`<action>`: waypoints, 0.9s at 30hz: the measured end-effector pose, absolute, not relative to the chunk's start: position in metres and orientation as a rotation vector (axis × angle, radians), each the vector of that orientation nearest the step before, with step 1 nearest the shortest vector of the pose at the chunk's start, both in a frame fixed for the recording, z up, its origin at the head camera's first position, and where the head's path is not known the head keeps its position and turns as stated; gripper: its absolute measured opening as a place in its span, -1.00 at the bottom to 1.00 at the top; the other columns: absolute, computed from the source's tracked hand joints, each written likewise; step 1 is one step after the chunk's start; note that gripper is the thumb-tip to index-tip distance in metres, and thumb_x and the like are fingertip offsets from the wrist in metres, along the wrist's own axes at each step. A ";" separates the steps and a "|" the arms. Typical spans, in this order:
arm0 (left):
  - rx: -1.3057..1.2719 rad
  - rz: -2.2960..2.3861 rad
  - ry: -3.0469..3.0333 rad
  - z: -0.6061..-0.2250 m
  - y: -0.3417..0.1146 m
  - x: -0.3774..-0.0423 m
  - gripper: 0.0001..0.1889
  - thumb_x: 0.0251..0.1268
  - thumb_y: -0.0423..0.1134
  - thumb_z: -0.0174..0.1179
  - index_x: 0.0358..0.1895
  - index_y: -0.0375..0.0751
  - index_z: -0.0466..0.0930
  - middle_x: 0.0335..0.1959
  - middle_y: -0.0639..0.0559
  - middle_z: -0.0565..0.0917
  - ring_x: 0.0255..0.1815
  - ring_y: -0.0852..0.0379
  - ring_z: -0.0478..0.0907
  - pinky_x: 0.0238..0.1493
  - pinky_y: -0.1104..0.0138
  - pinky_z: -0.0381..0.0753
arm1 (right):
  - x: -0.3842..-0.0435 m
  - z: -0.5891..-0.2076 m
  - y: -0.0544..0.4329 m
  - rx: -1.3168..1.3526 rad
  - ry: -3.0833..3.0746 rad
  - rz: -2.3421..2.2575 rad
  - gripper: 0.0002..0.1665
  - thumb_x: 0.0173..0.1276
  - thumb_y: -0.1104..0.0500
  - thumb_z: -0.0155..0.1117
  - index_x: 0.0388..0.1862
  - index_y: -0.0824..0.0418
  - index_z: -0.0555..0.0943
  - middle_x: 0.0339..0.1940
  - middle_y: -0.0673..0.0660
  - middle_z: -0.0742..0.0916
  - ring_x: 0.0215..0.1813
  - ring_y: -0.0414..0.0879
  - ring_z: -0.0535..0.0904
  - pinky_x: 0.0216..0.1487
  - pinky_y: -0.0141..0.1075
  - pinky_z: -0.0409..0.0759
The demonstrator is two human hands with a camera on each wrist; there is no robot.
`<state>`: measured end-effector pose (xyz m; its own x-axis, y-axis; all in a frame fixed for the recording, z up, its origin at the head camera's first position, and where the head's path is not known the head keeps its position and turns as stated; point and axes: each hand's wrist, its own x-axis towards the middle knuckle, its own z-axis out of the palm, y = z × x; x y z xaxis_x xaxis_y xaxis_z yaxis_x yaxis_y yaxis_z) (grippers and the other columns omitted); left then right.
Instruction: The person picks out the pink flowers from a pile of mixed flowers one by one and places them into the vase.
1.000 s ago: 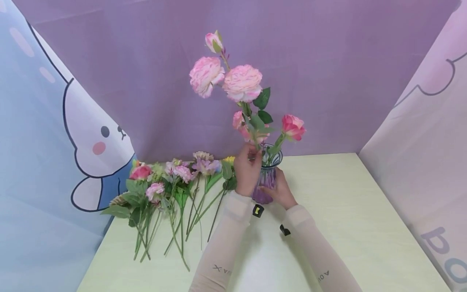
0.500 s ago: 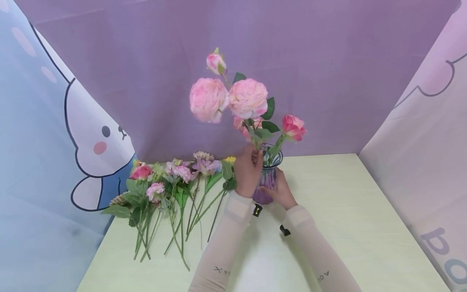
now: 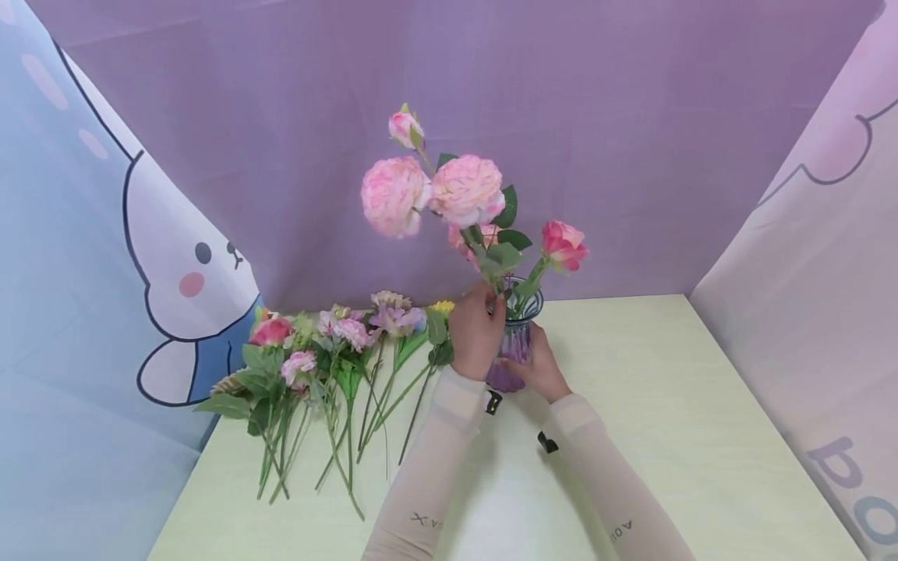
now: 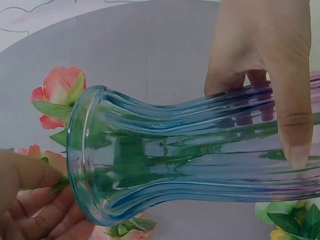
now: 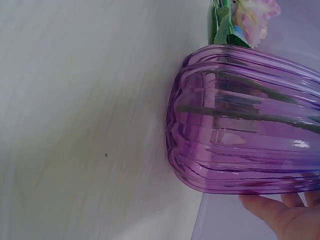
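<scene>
A ribbed glass vase (image 3: 515, 343), blue-green at the mouth and purple below, stands upright on the table. My right hand (image 3: 545, 368) grips its lower body, fingers and thumb around the glass (image 4: 165, 145). At the rim, my left hand (image 3: 477, 329) pinches a flower stem bearing two large pale pink peony-like blooms (image 3: 466, 189) and a bud (image 3: 405, 128). A deep pink rose (image 3: 563, 245) leans right out of the vase, and a coral-pink bloom (image 3: 459, 240) shows behind the held stem. Green stems (image 5: 250, 116) show through the purple glass in the right wrist view.
Left of the vase, several loose flowers lie on the pale table (image 3: 631, 436), among them a deep pink rose (image 3: 270, 331), a pink carnation-like bloom (image 3: 298, 367) and a lilac flower (image 3: 396, 319). A purple backdrop (image 3: 617, 140) rises behind, with printed cloth on both sides.
The pale pink blooms and bud have come down towards the vase, then shifted slightly left. My left hand keeps its pinch at the rim; the right hand and vase stay put.
</scene>
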<state>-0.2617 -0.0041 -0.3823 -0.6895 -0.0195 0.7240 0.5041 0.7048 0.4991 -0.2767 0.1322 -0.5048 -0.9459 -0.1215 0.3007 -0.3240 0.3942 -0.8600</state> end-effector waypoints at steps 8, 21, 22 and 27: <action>-0.319 -0.770 -2.313 -0.380 -0.002 -0.260 -0.83 0.23 -0.26 0.18 -0.49 -0.18 0.48 -0.69 0.03 0.54 -0.69 0.09 0.47 -0.68 0.26 0.42 | -0.278 -0.508 0.133 0.407 -2.467 1.587 0.17 0.01 0.26 0.47 0.46 0.36 -0.07 0.31 0.41 0.29 0.32 0.25 0.27 0.38 0.07 0.16; -0.227 -0.542 -2.547 -0.375 0.007 -0.258 -0.78 0.31 -0.17 0.14 -0.38 -0.26 0.60 -0.51 -0.07 0.63 -0.45 0.00 0.55 -0.60 0.19 0.55 | -0.278 -0.505 0.134 0.453 -2.401 1.621 0.14 -0.04 0.34 0.46 0.43 0.39 -0.01 0.26 0.41 0.33 0.26 0.24 0.31 0.35 0.07 0.20; -0.217 -0.518 -2.559 -0.375 0.008 -0.258 -0.77 0.31 -0.16 0.14 -0.37 -0.27 0.61 -0.50 -0.08 0.64 -0.45 0.00 0.55 -0.60 0.19 0.56 | -0.275 -0.501 0.133 0.461 -2.393 1.634 0.13 -0.04 0.35 0.45 0.42 0.41 0.00 0.26 0.43 0.33 0.26 0.26 0.31 0.35 0.09 0.19; -0.209 -0.401 -2.578 -0.375 0.011 -0.258 -0.73 0.32 -0.13 0.14 -0.42 -0.26 0.63 -0.54 -0.06 0.64 -0.43 0.04 0.52 -0.62 0.26 0.55 | -0.263 -0.482 0.129 0.473 -2.387 1.677 0.10 -0.03 0.38 0.42 0.41 0.47 -0.01 0.26 0.48 0.32 0.26 0.32 0.29 0.35 0.12 0.17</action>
<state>-0.2583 0.0108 -0.3750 -0.8539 0.0698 0.5158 0.2231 0.9444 0.2416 -0.2635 0.1291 -0.4815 -0.9319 -0.1516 0.3294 -0.3613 0.3109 -0.8791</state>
